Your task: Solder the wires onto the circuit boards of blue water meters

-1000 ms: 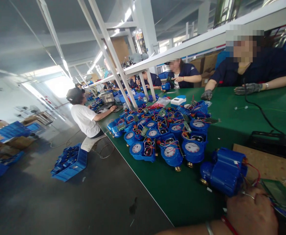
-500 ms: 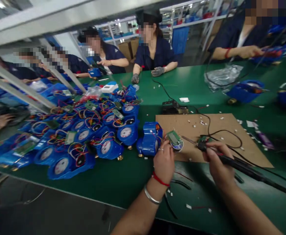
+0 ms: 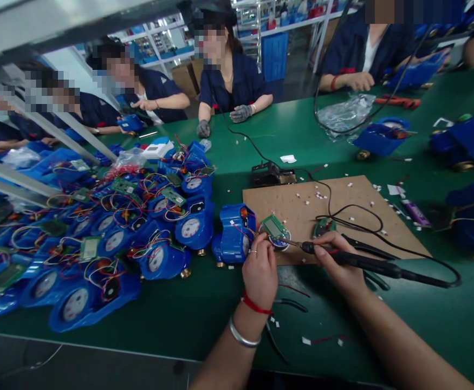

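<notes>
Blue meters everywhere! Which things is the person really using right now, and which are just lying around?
In use:
left hand steadying the green circuit board
blue meter wired to it
right hand holding the soldering iron
cardboard sheet

Lying about:
pile of blue meters
plastic bag
black pliers

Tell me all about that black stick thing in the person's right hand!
It is a soldering iron: a long, slim black handle, plastic by its look, with a thin metal tip pointing left. The right hand holds it near the front like a pen, almost level above the green table. Its tip reaches the small green board by the left hand. A black cord loops from its rear across the cardboard.
</notes>
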{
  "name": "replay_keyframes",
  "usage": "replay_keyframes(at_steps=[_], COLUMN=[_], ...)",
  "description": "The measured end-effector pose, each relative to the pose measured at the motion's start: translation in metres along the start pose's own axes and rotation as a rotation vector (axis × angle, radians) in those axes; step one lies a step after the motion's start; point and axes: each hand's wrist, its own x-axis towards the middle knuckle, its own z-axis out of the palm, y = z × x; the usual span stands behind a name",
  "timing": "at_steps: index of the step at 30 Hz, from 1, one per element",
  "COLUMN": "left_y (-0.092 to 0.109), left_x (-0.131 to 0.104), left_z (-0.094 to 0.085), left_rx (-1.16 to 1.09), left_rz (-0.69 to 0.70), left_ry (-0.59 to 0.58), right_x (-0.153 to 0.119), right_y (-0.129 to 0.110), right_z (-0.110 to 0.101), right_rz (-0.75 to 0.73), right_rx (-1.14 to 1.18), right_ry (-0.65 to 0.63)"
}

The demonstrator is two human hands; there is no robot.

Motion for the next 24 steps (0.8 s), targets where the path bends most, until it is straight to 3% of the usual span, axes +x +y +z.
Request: replay_keyframes(at_steps=[24], left_y=[0.0022], left_x=[0.0021], left_z=[-0.0026], left_rx=[0.011], left_rz=[-0.016], left_ry=[-0.015], right_x=[0.0007], right_y=[0.0021], right_z=[0.001], right_rz=[0.049], right_rx=[0.002], right_ry=[-0.04])
